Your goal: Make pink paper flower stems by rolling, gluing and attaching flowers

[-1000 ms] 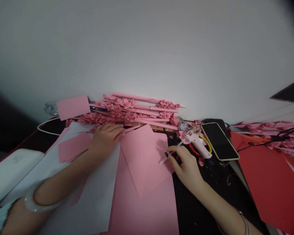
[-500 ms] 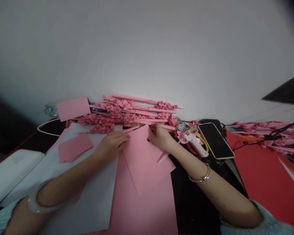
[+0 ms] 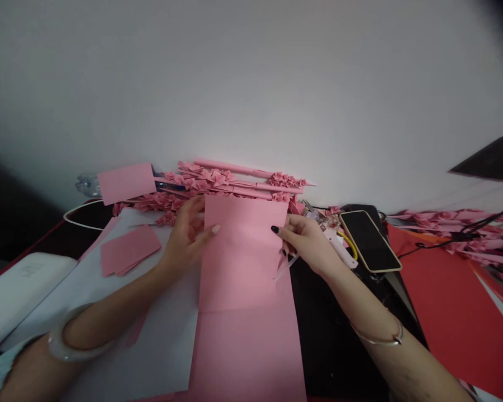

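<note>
A pink paper sheet [image 3: 241, 262] is held between both hands, its top edge lifted over a larger pink sheet [image 3: 251, 357] on the desk. My left hand [image 3: 186, 234] pinches the sheet's left edge, thumb on top. My right hand [image 3: 308, 241] pinches the right edge near the top corner. A thin white stick [image 3: 285, 269] lies just below my right hand. Behind the sheet lies a pile of pink paper flower stems [image 3: 235, 181].
A white glue gun [image 3: 339, 245] and a dark phone [image 3: 369, 240] lie right of my right hand. Red paper [image 3: 456, 312] covers the right side. Small pink cards [image 3: 128, 251] rest on white paper [image 3: 151, 346] at left, with a white box [image 3: 12, 296] at the far left.
My right hand left the white stick near the glue gun and came to the pink sheet. Both hands turned the sheet from a diamond angle to square and lifted its top edge.
</note>
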Tool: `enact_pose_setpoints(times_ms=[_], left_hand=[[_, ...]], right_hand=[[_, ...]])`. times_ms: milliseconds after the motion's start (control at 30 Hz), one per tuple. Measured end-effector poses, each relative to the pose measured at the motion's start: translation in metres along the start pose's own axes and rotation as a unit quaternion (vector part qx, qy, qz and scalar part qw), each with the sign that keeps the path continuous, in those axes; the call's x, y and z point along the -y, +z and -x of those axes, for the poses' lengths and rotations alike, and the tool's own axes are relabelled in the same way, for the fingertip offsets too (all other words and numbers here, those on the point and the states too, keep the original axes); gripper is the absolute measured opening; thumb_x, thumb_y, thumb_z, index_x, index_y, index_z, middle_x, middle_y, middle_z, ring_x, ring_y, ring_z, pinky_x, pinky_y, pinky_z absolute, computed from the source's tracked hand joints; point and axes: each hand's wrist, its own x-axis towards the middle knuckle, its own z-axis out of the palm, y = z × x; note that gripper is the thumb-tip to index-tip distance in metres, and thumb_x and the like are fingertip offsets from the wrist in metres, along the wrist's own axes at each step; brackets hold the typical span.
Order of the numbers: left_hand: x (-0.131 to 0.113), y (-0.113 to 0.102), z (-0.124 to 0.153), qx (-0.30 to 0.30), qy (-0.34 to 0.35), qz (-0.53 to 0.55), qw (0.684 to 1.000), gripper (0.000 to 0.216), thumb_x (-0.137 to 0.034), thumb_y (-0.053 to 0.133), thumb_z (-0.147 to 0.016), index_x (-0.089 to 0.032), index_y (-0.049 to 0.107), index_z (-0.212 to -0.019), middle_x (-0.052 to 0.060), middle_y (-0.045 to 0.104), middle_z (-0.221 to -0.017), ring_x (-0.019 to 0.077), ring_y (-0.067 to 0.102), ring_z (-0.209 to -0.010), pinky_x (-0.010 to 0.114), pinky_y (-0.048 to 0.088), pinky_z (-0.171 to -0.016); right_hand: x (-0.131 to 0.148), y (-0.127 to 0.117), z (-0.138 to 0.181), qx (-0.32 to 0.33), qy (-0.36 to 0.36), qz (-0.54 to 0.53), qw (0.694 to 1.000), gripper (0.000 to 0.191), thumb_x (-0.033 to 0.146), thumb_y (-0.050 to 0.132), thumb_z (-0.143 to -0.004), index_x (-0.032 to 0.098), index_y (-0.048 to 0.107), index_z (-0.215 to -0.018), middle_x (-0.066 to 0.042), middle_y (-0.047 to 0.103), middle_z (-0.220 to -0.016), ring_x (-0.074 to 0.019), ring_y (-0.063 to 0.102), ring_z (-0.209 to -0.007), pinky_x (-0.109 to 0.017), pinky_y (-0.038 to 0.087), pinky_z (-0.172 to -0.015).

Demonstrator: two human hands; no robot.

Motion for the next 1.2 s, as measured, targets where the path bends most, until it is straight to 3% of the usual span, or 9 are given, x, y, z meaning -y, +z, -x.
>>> enact_pose_setpoints(times_ms=[133, 233, 300, 367, 433, 500, 667, 900, 1200], left_hand=[[-0.001, 0.005, 0.003, 0.076, -0.141, 0.215, 0.963, 0.052, -0.037, 0.059, -0.086, -0.025, 0.038, -0.132, 0.010, 0.066, -0.118, 0.0262, 0.068, -0.094, 0.039, 0.057, -0.074], [-0.003, 0.005, 0.005, 0.083, -0.185, 0.220, 0.954, 0.033, -0.037, 0.061, -0.084, -0.021, 0.057, -0.113, 0.009, 0.069, -0.111, 0.0274, 0.067, -0.096, 0.042, 0.056, -0.080], [-0.003, 0.005, 0.004, 0.064, -0.201, 0.221, 0.952, 0.033, -0.038, 0.062, -0.083, -0.021, 0.060, -0.111, 0.009, 0.070, -0.111, 0.0273, 0.067, -0.095, 0.044, 0.055, -0.081], [-0.004, 0.005, 0.003, 0.048, -0.215, 0.230, 0.948, 0.034, -0.038, 0.064, -0.082, -0.020, 0.059, -0.110, 0.009, 0.070, -0.110, 0.0266, 0.068, -0.093, 0.043, 0.056, -0.080], [-0.004, 0.006, 0.003, 0.048, -0.223, 0.240, 0.944, 0.032, -0.037, 0.063, -0.082, -0.019, 0.060, -0.108, 0.008, 0.070, -0.109, 0.0257, 0.068, -0.093, 0.041, 0.056, -0.079], [-0.005, 0.008, 0.003, 0.074, -0.221, 0.247, 0.941, 0.028, -0.035, 0.062, -0.083, -0.020, 0.061, -0.107, 0.007, 0.070, -0.110, 0.0251, 0.067, -0.095, 0.039, 0.056, -0.079], [-0.005, 0.010, 0.006, 0.136, -0.218, 0.269, 0.928, 0.031, -0.035, 0.063, -0.083, -0.022, 0.061, -0.111, 0.006, 0.070, -0.110, 0.0251, 0.068, -0.093, 0.038, 0.055, -0.078], [-0.001, 0.008, 0.004, 0.041, -0.245, 0.315, 0.916, 0.029, -0.033, 0.063, -0.084, -0.021, 0.059, -0.110, 0.005, 0.068, -0.112, 0.0221, 0.066, -0.094, 0.035, 0.054, -0.079], [-0.002, 0.014, 0.010, 0.180, -0.253, 0.318, 0.896, 0.040, -0.037, 0.061, -0.083, -0.017, 0.057, -0.119, 0.011, 0.067, -0.113, 0.0254, 0.067, -0.095, 0.038, 0.052, -0.083]], right_hand=[[-0.007, -0.002, 0.017, 0.023, 0.016, -0.006, 1.000, 0.025, 0.038, 0.057, -0.083, 0.019, 0.048, -0.069, 0.003, 0.058, -0.050, -0.0091, 0.049, -0.040, -0.021, 0.037, -0.042], [-0.018, -0.014, 0.029, -0.071, -0.021, 0.130, 0.989, 0.015, 0.030, 0.057, -0.080, 0.018, 0.058, -0.088, -0.003, 0.067, -0.075, -0.0134, 0.058, -0.057, -0.026, 0.046, -0.052], [-0.028, -0.030, 0.037, -0.191, -0.034, 0.292, 0.936, 0.025, 0.029, 0.063, -0.076, 0.019, 0.059, -0.098, -0.006, 0.067, -0.089, -0.0181, 0.061, -0.068, -0.032, 0.049, -0.064], [-0.039, -0.049, 0.045, -0.256, -0.032, 0.422, 0.869, 0.038, 0.028, 0.066, -0.074, 0.016, 0.056, -0.109, -0.013, 0.064, -0.103, -0.0263, 0.062, -0.087, -0.039, 0.049, -0.074], [-0.048, -0.066, 0.051, -0.264, 0.014, 0.511, 0.818, 0.052, 0.027, 0.070, -0.069, 0.011, 0.053, -0.116, -0.020, 0.060, -0.110, -0.0336, 0.059, -0.099, -0.042, 0.048, -0.078], [-0.054, -0.079, 0.054, -0.247, 0.068, 0.543, 0.799, 0.054, 0.030, 0.069, -0.072, 0.008, 0.051, -0.117, -0.022, 0.060, -0.108, -0.0359, 0.059, -0.100, -0.042, 0.049, -0.077], [-0.053, -0.091, 0.051, -0.170, 0.179, 0.523, 0.816, 0.040, 0.032, 0.059, -0.081, 0.010, 0.055, -0.115, -0.018, 0.070, -0.092, -0.0320, 0.068, -0.084, -0.034, 0.048, -0.063], [-0.049, -0.103, 0.049, -0.192, 0.111, 0.507, 0.833, 0.038, 0.036, 0.054, -0.085, 0.016, 0.056, -0.117, -0.015, 0.071, -0.102, -0.0291, 0.068, -0.089, -0.031, 0.047, -0.065], [-0.057, -0.111, 0.036, -0.157, 0.108, 0.508, 0.840, 0.039, 0.029, 0.057, -0.078, 0.010, 0.057, -0.113, -0.019, 0.070, -0.098, -0.0314, 0.067, -0.086, -0.036, 0.049, -0.068]])
